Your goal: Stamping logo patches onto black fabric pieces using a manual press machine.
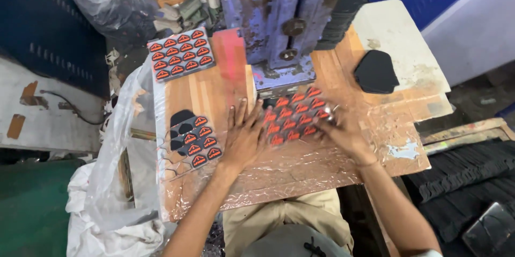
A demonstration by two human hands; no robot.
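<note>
Both hands are down on the desk now, right under the blue press, and between them lies the sheet of red-and-black patches. The left hand lies flat with fingers spread, palm on the plastic-wrapped desk top, fingertips just touching the sheet's near-left edge. The right hand sits on the sheet's right end, fingers curled over its edge; whether it is pinching the edge or only pressing it I cannot tell, motion blur hides it. So the sheet lies ahead of the left hand and just left of the right, with the right hand the nearer, actually on it. Its long axis runs aslant, from near-left up to far-right, its far end pointing at the foot of the press. Off to the left, a partly emptied patch sheet, and beyond that a full sheet, well apart
</note>
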